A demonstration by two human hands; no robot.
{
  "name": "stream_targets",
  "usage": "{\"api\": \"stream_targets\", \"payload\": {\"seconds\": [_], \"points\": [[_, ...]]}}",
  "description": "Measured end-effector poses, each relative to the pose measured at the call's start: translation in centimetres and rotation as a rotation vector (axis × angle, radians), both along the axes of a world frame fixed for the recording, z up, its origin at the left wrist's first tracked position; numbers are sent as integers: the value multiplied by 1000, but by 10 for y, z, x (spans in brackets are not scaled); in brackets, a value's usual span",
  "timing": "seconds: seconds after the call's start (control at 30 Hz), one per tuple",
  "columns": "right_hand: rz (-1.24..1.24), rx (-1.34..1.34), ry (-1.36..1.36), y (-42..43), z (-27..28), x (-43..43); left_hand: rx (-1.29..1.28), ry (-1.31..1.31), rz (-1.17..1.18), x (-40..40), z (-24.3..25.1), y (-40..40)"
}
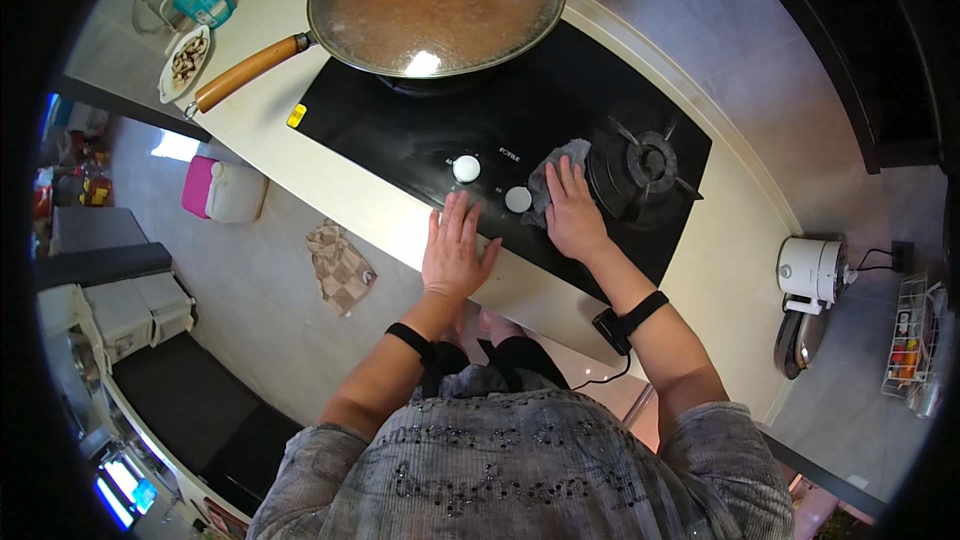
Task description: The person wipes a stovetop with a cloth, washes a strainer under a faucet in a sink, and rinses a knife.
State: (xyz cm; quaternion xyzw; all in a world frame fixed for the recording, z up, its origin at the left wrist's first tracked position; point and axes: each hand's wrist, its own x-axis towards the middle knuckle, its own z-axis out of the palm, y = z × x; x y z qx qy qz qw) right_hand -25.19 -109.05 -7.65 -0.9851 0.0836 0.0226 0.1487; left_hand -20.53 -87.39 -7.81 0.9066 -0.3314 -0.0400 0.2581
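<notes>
My right hand (574,211) presses flat on a grey cloth (541,187) on the black glass gas hob (390,142), between the right burner (651,161) and a round white control knob (517,199). My left hand (454,255) rests with its palm down on the front edge of the hob and the pale countertop, just below the other white knob (466,169). Nothing shows in it. A wok with a wooden handle (247,75) stands on the left burner under a glass lid (435,15), with reddish-brown contents behind the glass.
At the left, a plate (169,82) of sliced food sits near a teal pouch (204,0). A white electric pot (810,270) stands at the counter's right end. On the floor lie a checked cloth (337,266) and a white and pink container (232,191).
</notes>
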Motion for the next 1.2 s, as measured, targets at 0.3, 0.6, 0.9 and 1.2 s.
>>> {"api": "stream_targets", "payload": {"seconds": [0.3, 0.6, 0.9, 1.2], "points": [[-270, -68, 147, -79, -3, 144, -8, -17, -16, -2, -3, -8], [-277, -301, 97, -144, 40, 156, -4, -10, 18, 0, -2, 0], [-383, 516, 171, -187, -3, 222, 4, 9, -31, 0, 5, -12], [269, 26, 177, -49, 5, 139, 0, -10, 4, 1, 0, -1]]}}
